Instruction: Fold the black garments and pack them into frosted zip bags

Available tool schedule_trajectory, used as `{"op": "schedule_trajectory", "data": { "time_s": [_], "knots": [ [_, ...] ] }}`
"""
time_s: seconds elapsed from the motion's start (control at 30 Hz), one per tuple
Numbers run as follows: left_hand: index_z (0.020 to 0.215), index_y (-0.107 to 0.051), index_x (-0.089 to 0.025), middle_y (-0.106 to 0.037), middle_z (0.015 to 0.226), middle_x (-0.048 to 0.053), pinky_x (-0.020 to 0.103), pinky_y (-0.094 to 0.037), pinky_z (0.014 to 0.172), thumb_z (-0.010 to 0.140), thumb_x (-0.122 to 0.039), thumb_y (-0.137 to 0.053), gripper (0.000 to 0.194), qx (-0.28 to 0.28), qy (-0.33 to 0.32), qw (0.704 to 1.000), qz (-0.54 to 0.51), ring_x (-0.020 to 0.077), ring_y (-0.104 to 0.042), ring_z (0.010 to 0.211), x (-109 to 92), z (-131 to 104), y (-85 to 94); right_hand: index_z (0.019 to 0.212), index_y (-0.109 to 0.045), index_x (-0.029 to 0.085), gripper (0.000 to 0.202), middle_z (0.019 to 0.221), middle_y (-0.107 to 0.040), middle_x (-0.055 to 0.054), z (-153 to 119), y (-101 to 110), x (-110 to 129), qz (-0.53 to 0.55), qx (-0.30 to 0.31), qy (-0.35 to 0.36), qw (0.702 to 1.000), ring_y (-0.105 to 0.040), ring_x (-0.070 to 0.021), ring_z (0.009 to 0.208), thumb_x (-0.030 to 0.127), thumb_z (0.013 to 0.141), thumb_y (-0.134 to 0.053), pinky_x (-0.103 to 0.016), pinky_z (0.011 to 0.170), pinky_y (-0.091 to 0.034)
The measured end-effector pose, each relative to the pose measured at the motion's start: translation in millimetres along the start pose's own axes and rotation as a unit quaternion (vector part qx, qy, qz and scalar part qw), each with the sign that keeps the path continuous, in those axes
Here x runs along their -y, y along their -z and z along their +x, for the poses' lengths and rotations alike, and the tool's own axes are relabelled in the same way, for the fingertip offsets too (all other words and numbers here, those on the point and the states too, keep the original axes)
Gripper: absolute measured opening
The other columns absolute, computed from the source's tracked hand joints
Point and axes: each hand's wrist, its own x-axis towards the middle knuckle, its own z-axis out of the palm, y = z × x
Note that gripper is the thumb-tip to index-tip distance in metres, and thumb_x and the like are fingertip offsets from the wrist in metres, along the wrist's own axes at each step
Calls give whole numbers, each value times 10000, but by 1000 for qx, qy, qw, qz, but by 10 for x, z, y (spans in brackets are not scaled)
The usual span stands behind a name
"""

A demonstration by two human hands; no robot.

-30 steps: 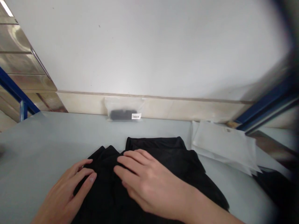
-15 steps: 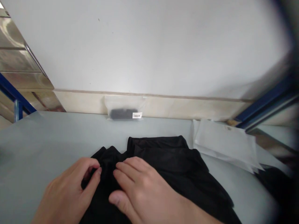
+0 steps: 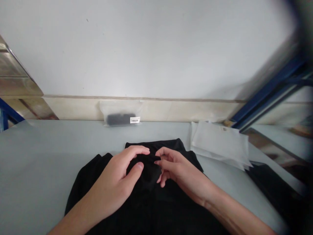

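Observation:
A black garment [image 3: 151,209] lies bunched in front of me, its folded far edge toward the wall; its kind I cannot make out. My right hand [image 3: 176,168] pinches a raised fold of the cloth between thumb and fingers, near the middle. Just left of that fold is my left hand [image 3: 119,178], its thumb and forefinger apart over the cloth. Its other fingers are mostly hidden.
The garment rests on a pale grey table [image 3: 44,156]. Against the wall stands a clear bag [image 3: 121,114] with a dark rolled item and barcode label. White translucent bags [image 3: 217,140] lie at right, beside dark cloth [image 3: 271,186]. Blue frame bars [image 3: 266,94] rise at right.
Both hands have moved right along the garment. My right hand went from lying flat to pinching a fold; the left thumb and forefinger have parted. The view has shifted slightly right.

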Motion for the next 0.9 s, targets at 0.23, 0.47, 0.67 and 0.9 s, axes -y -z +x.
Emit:
{"op": "schedule_trajectory", "data": {
  "time_s": [0.23, 0.47, 0.67, 0.9],
  "knots": [
    [1221, -426, -214, -526, 1282, 127, 466, -514, 872, 736, -316, -619, 531, -124, -135, 926, 331, 311, -518, 1151, 161, -343, -347, 887, -451, 183, 200, 611, -531, 64, -24, 181, -138, -26, -41, 7, 999, -535, -92, 510, 282, 777, -587, -197, 464, -446],
    [1218, -404, -160, -550, 1262, 137, 366, -574, 808, 684, -48, -387, 546, -125, -105, 893, 420, 255, -574, 1115, 378, -478, -485, 978, -443, 195, 247, 609, -516, 65, -25, 113, -88, 8, -39, 25, 999, -563, -112, 534, 273, 776, -562, -239, 520, -493],
    [1182, -514, -106, -568, 1254, 156, 388, -578, 769, 634, -43, -400, 563, -12, -240, 820, 520, 288, -581, 1102, 316, -458, -307, 943, -424, 205, 161, 574, -474, 79, 7, 300, -209, -158, -92, 48, 982, -489, -102, 446, 173, 788, -449, -201, 408, -403],
    [1244, -536, -179, -551, 1282, 86, 361, -561, 792, 900, -414, -439, 427, 93, -245, 841, 473, 248, -579, 1114, 305, -386, -62, 966, -454, 198, 204, 690, -540, 16, -108, 412, -274, -512, -132, 143, 837, -550, -162, 622, 76, 825, -371, -283, 571, -400]
  ]
}}
